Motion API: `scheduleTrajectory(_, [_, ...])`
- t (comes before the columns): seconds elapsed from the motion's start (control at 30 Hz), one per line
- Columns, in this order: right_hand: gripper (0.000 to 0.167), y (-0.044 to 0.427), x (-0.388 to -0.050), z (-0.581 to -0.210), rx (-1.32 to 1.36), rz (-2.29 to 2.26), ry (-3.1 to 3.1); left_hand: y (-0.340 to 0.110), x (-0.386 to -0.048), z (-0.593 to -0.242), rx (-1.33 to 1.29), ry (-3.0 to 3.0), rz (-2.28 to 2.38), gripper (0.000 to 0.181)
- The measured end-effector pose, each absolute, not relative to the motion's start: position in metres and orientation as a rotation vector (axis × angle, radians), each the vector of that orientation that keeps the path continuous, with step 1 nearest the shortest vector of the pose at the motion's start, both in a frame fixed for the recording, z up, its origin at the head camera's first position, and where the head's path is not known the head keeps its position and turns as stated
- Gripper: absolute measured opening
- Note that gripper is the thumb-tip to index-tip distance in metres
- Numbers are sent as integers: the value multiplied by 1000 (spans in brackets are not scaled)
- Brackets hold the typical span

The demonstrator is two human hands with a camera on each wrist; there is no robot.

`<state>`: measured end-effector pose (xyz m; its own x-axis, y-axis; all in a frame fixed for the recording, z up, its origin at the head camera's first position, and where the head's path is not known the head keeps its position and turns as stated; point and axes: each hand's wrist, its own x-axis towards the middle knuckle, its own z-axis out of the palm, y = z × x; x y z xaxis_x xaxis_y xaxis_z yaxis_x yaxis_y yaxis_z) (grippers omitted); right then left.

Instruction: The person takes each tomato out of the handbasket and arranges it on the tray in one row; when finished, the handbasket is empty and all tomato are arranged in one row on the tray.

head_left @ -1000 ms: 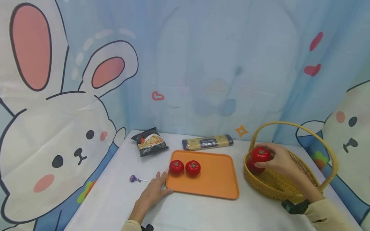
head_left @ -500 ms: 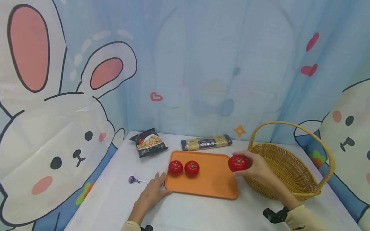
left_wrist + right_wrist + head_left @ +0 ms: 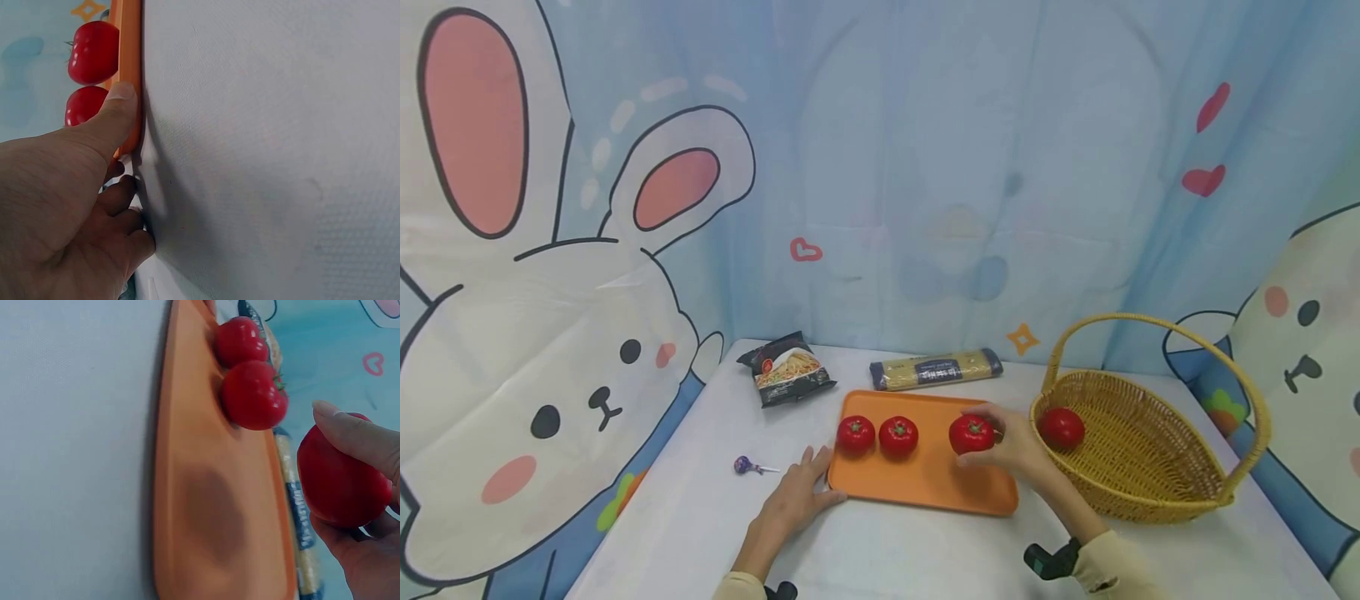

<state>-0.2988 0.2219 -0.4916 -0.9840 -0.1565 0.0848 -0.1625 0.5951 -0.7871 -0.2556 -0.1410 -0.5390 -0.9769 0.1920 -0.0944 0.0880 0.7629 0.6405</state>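
Observation:
My right hand [image 3: 1011,442] grips a red tomato [image 3: 340,478] by its sides, holding it above the right part of the orange tray [image 3: 955,483]. In the right wrist view, a gap and a shadow show below that tomato. Two more tomatoes, a left one [image 3: 855,435] and a right one [image 3: 898,437], sit side by side at the tray's left end. My left hand [image 3: 797,496] rests at the tray's near left corner, thumb [image 3: 122,103] against its near rim and fingers along the left edge. Another tomato [image 3: 1062,428] lies in the wicker basket [image 3: 1150,487].
Right of the tray stands the basket, its tall handle [image 3: 1251,375] arching over it. Behind the tray lie a pack of spaghetti [image 3: 936,370] and a black snack bag [image 3: 790,371]. A lollipop [image 3: 752,466] is left of my left hand. A printed curtain [image 3: 910,167] hangs behind the table.
My right hand has lifted a tomato out of the basket and carried it left over the tray. The tomato remaining in the basket is now uncovered. My left hand has stayed at the tray's corner.

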Motion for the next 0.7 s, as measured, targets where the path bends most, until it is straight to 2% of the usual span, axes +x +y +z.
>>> scheduleTrajectory(0.37, [76,204,-309,-525,190,1471,-2775,-142,-256,-539,238,2812,1006,82])
scheduleTrajectory(0.7, [76,194,-311,-537,151,1545,-2779,-141,-255,-540,234,2802,1013,82])
